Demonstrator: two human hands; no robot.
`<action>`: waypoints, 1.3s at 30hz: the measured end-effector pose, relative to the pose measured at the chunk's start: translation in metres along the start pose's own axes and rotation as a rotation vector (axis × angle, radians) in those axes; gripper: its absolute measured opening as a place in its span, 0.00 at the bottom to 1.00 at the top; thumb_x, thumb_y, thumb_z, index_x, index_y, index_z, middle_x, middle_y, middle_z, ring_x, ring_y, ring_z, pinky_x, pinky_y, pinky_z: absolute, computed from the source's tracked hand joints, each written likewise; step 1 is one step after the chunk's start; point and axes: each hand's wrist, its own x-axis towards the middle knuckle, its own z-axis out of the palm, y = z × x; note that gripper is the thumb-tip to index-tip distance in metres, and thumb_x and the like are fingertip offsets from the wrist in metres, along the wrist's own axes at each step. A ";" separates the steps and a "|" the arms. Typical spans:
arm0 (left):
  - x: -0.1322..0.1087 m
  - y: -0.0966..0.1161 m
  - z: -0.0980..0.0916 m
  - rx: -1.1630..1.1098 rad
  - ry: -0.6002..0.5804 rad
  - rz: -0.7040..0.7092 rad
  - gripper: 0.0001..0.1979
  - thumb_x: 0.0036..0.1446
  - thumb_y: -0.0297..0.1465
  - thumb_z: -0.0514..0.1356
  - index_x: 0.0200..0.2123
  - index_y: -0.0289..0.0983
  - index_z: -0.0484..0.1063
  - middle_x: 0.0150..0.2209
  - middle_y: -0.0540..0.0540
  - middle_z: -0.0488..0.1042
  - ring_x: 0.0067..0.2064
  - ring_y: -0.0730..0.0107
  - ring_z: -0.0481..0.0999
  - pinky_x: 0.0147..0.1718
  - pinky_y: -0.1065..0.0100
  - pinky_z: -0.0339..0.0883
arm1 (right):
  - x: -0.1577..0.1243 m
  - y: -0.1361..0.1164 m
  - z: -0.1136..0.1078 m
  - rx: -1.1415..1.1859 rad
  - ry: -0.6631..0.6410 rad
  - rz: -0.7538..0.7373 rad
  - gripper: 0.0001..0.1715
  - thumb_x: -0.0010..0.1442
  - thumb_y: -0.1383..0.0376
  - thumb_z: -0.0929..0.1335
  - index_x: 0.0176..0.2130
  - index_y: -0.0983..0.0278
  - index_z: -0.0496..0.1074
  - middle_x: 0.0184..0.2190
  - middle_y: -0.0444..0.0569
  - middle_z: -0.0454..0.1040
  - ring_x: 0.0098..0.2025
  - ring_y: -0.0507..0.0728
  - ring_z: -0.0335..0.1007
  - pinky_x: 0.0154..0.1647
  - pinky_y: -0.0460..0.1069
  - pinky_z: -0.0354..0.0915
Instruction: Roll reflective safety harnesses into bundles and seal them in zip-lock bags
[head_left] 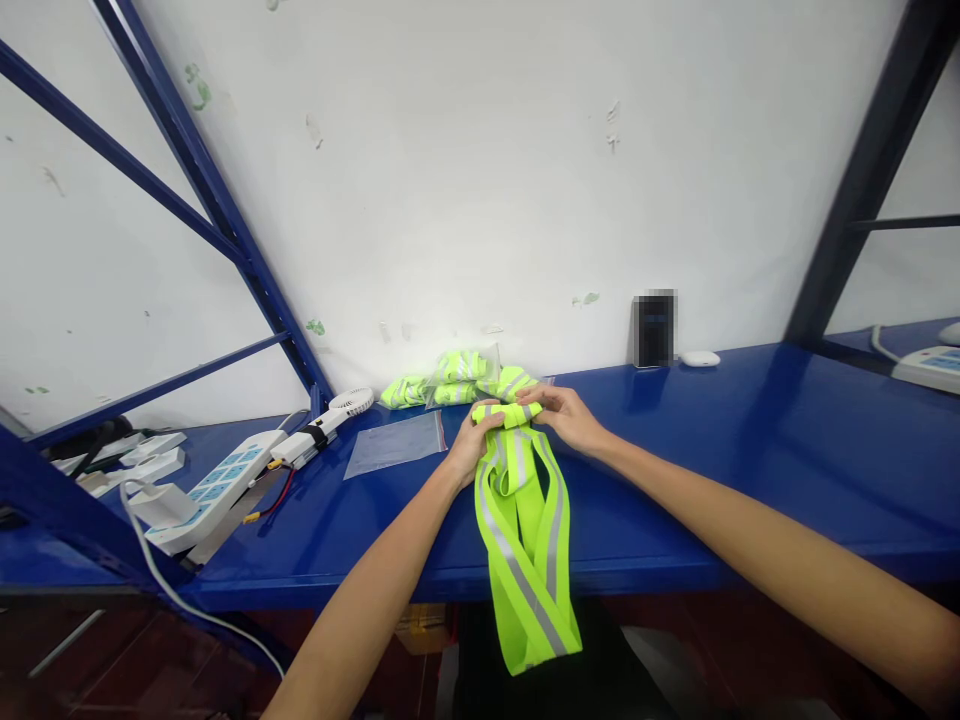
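Note:
Both hands grip a fluorescent yellow-green reflective strap (525, 560) with silver stripes. My left hand (474, 440) is closed on the left end of its folded top, thumb on the upper face. At the right end, my right hand (566, 415) pinches the same fold. Long loops of the strap hang down past the table's front edge. Just behind my hands, several bundled yellow-green straps (459, 368) lie against the wall, some in clear plastic bags. A flat, clear zip bag (397, 443) rests on the table left of my left hand.
On the left stand a white power strip (217, 490) with a plug and cable, and a small white handheld fan (351, 402). A dark upright device (654, 330) and a white rounded case (700, 358) sit at the back right. Blue rack posts (225, 215) flank the blue table (720, 450).

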 end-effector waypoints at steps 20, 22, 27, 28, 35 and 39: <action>-0.007 0.016 -0.003 0.092 0.030 0.121 0.29 0.35 0.28 0.69 0.44 0.41 0.65 0.31 0.54 0.71 0.29 0.70 0.72 0.29 0.70 0.64 | -0.007 0.005 0.005 0.300 -0.096 0.383 0.47 0.51 0.68 0.73 0.64 0.56 0.53 0.30 0.43 0.76 0.29 0.54 0.74 0.29 0.49 0.72; -0.007 0.014 -0.003 0.119 0.005 0.155 0.29 0.35 0.28 0.69 0.44 0.42 0.65 0.32 0.54 0.71 0.30 0.71 0.71 0.30 0.71 0.64 | -0.006 0.006 0.007 0.262 -0.055 0.391 0.45 0.50 0.69 0.73 0.63 0.58 0.55 0.27 0.42 0.75 0.26 0.54 0.74 0.26 0.48 0.72; -0.007 0.014 -0.004 0.173 -0.024 0.178 0.30 0.35 0.28 0.70 0.44 0.42 0.66 0.32 0.54 0.70 0.30 0.71 0.71 0.28 0.72 0.64 | -0.005 0.005 0.005 0.271 -0.050 0.411 0.47 0.49 0.69 0.74 0.63 0.60 0.54 0.31 0.45 0.77 0.29 0.57 0.76 0.29 0.51 0.74; -0.007 0.015 -0.004 0.180 -0.020 0.172 0.30 0.34 0.28 0.70 0.44 0.42 0.66 0.32 0.54 0.70 0.30 0.71 0.71 0.28 0.72 0.65 | -0.006 0.004 0.004 0.303 -0.077 0.412 0.49 0.48 0.69 0.75 0.63 0.59 0.53 0.32 0.46 0.78 0.31 0.57 0.77 0.31 0.52 0.74; -0.009 0.018 -0.006 0.236 -0.108 0.116 0.37 0.32 0.25 0.70 0.50 0.43 0.65 0.34 0.52 0.73 0.32 0.68 0.73 0.28 0.71 0.68 | -0.007 -0.010 -0.002 0.429 -0.220 0.516 0.29 0.54 0.63 0.73 0.54 0.62 0.66 0.46 0.54 0.76 0.42 0.59 0.77 0.40 0.53 0.76; -0.011 0.015 -0.007 0.296 -0.141 0.147 0.42 0.35 0.25 0.70 0.56 0.45 0.63 0.42 0.48 0.73 0.39 0.63 0.75 0.35 0.68 0.71 | -0.007 -0.008 0.001 0.343 -0.185 0.521 0.23 0.53 0.65 0.74 0.48 0.66 0.69 0.42 0.55 0.78 0.40 0.60 0.77 0.39 0.53 0.76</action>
